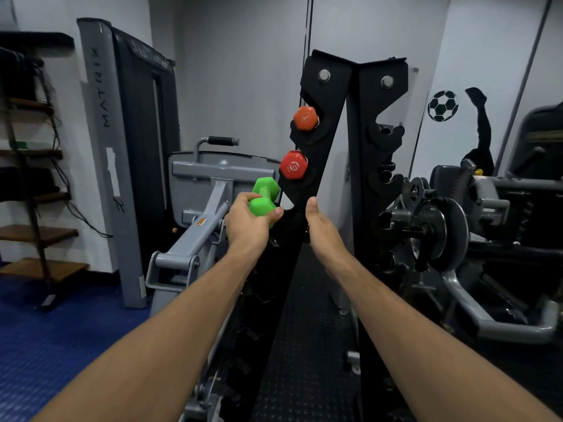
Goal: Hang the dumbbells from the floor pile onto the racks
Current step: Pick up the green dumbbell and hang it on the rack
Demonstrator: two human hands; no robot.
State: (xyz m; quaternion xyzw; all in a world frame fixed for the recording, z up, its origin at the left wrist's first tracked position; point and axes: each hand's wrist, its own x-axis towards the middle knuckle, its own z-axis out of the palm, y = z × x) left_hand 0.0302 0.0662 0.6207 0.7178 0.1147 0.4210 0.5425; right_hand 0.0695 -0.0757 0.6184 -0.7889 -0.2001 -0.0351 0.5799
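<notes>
While our left hand [248, 219] grips the green dumbbell [264, 197] by its handle beside the rack [316, 166], our right hand [320, 226], fingers straight together, steadies the upright.

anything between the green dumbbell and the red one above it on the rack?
Nothing. In the head view the green dumbbell, gripped by the left hand, sits just below-left of the red dumbbell; only the black rack edge shows between.

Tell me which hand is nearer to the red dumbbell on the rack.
Left. The left hand grips the green dumbbell just below and left of the red dumbbell. The right hand rests open against the rack edge, lower and to its right.
</notes>
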